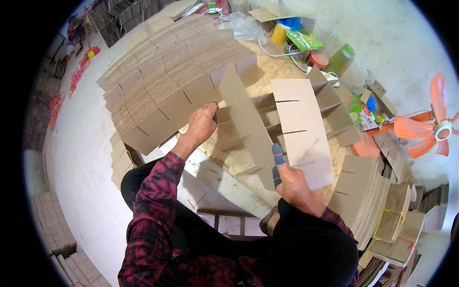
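A partly assembled cardboard divider grid [246,124] of slotted strips stands on the work surface in front of me. My left hand [201,126] is closed at its left side, its fingertips pinching the end of a cross strip; part of that grip is hidden. At the near end of the grid, my right hand [296,184] grips a long upright cardboard strip [244,117], and grey coverings wrap some of its fingers. A wide slotted cardboard sheet [303,134] leans over the grid's right part, close to my right hand.
Long stacks of slotted cardboard [162,81] fill the left, and another stack [356,191] stands at right. An orange fan [437,129], a green-lidded jar [342,60] and a green box [304,40] are along the wall. A white cable [272,53] lies at the back.
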`<control>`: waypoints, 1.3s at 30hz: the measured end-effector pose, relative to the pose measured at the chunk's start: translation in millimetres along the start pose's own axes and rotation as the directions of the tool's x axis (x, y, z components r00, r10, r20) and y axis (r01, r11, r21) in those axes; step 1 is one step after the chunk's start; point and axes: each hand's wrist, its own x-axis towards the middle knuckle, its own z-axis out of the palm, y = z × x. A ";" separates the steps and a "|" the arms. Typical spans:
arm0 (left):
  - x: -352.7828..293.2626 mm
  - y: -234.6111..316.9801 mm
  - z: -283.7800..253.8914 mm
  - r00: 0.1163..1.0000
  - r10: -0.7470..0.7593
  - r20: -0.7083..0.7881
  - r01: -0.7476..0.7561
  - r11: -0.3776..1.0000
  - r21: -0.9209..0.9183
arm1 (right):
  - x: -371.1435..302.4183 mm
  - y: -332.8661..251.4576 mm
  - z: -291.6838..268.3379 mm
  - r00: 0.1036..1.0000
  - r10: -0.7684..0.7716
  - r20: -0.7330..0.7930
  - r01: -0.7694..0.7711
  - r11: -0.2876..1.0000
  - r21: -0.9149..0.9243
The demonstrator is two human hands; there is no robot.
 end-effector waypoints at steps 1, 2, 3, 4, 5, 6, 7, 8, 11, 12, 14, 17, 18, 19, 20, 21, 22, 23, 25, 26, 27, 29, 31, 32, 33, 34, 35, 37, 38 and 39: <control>-1.5 0.3 -0.5 1.000 -0.010 -0.006 0.010 1.000 -0.004 | 2.3 -2.2 0.1 1.000 -0.002 0.017 0.002 1.000 -0.002; 0.0 3.5 0.9 1.000 -0.014 -0.015 0.014 1.000 -0.017 | 3.7 -2.9 -2.1 1.000 0.002 0.031 -0.002 1.000 -0.013; -0.8 3.6 0.7 1.000 -0.027 -0.010 0.027 1.000 -0.015 | 5.7 -3.3 -1.8 0.996 0.010 0.084 -0.005 0.998 -0.069; -1.5 3.7 0.4 0.999 -0.040 -0.006 0.040 0.999 -0.014 | 7.7 -3.1 -1.2 0.990 0.022 0.136 -0.005 0.992 -0.125; -1.9 4.1 0.5 0.999 -0.052 -0.001 0.052 0.999 -0.013 | 9.8 -2.9 -1.6 0.982 0.037 0.187 -0.002 0.984 -0.181; -2.7 6.8 -0.9 0.998 -0.056 0.009 0.056 0.998 -0.030 | 11.5 -3.6 -2.7 0.980 0.044 0.195 -0.008 0.983 -0.182; -3.4 9.8 -3.1 0.998 -0.060 0.020 0.061 0.997 -0.046 | 14.1 -4.4 -4.9 0.978 0.053 0.203 -0.015 0.983 -0.184; -3.1 12.2 -4.1 0.997 -0.064 0.031 0.066 0.996 -0.063 | 16.7 -4.4 -6.5 0.976 0.061 0.210 -0.022 0.983 -0.185; -4.5 11.5 -2.9 0.993 -0.067 -0.101 0.045 0.978 -0.202 | 21.9 -2.5 -6.0 0.974 0.025 0.223 0.017 0.983 -0.184; -1.6 12.9 -2.2 0.991 -0.073 -0.110 0.051 0.979 -0.197 | 20.3 0.1 -3.9 0.977 0.008 0.214 0.036 0.979 -0.200; 4.2 16.3 -0.9 0.988 -0.087 -0.128 0.062 0.980 -0.187 | 16.3 5.9 1.0 0.980 -0.027 0.195 0.074 0.970 -0.233; 1.1 22.1 -1.4 0.986 -0.072 -0.152 0.041 0.979 -0.198 | 14.0 8.0 8.4 0.975 0.010 0.223 0.050 0.964 -0.261; -2.9 23.0 -1.6 0.982 -0.090 -0.164 0.055 0.977 -0.206 | 13.8 6.4 6.4 0.980 0.014 0.197 0.036 0.968 -0.247; -5.5 23.4 -2.7 0.978 -0.109 -0.176 0.070 0.974 -0.215 | 15.6 6.2 1.9 0.985 0.019 0.170 0.021 0.972 -0.232; -7.5 23.3 -3.6 0.974 -0.129 -0.187 0.085 0.971 -0.225 | 18.0 5.3 -3.5 0.989 0.025 0.144 0.007 0.976 -0.218; -11.2 21.2 -2.8 0.975 -0.123 -0.185 0.075 0.967 -0.244 | 16.9 5.1 -7.1 0.996 -0.041 0.078 0.053 0.986 -0.158; -13.4 16.1 -3.6 0.976 -0.117 -0.185 0.067 0.964 -0.258 | 18.4 -0.9 -11.3 0.994 -0.010 0.113 0.028 0.987 -0.159; -16.2 12.4 -2.9 0.977 -0.112 -0.184 0.058 0.960 -0.273 | 20.5 -8.9 -16.9 0.989 0.022 0.148 0.003 0.987 -0.161; -17.6 10.1 -1.4 0.977 -0.123 -0.175 0.071 0.957 -0.280 | 25.9 -14.8 -16.5 0.963 0.069 0.262 -0.022 0.984 -0.177; -20.3 9.5 -0.4 0.977 -0.128 -0.170 0.076 0.956 -0.283 | 25.7 -14.0 -7.4 0.954 0.091 0.284 -0.035 0.980 -0.197; -19.9 12.3 -3.1 0.982 -0.135 -0.129 0.104 0.970 -0.217 | 27.4 -11.9 1.7 0.947 0.113 0.299 -0.045 0.974 -0.224; -15.4 16.7 2.4 0.988 -0.121 -0.096 0.097 0.970 -0.222 | 26.5 -4.4 5.9 0.937 0.091 0.337 -0.013 0.974 -0.227; -17.9 7.6 1.1 0.981 -0.050 -0.187 0.021 0.988 -0.150 | 25.0 4.5 -1.7 0.922 -0.015 0.387 0.084 0.983 -0.163; -19.9 -0.3 -1.6 0.957 0.029 -0.289 -0.053 0.996 -0.076 | 23.0 9.3 -12.2 0.954 -0.086 0.287 0.112 0.991 -0.075; -23.0 -3.4 -0.7 0.918 0.110 -0.380 -0.121 0.993 -0.005 | 19.3 12.2 -30.4 0.973 -0.141 0.183 0.142 0.990 0.004; -25.2 5.5 -4.2 0.915 0.083 -0.394 -0.113 0.992 -0.054 | 15.6 18.2 -50.6 0.994 -0.098 -0.055 0.089 0.986 -0.140; -23.4 27.7 -12.2 0.911 0.062 -0.407 -0.120 0.985 -0.120 | 5.8 43.7 -68.9 0.964 0.175 -0.199 -0.116 0.954 0.277; -36.3 62.6 -31.2 0.941 0.018 -0.339 -0.112 0.959 -0.261 | 3.3 52.8 -94.6 0.821 0.261 -0.508 -0.226 0.965 0.132; -43.6 83.0 -27.2 0.975 0.022 -0.220 -0.108 0.916 -0.385 | -5.6 80.1 -96.0 0.817 0.266 -0.512 -0.255 0.962 0.094; -46.3 105.3 -13.2 0.952 0.173 -0.251 -0.262 0.886 -0.382 | -20.6 125.5 -93.6 0.809 0.272 -0.522 -0.291 0.956 0.049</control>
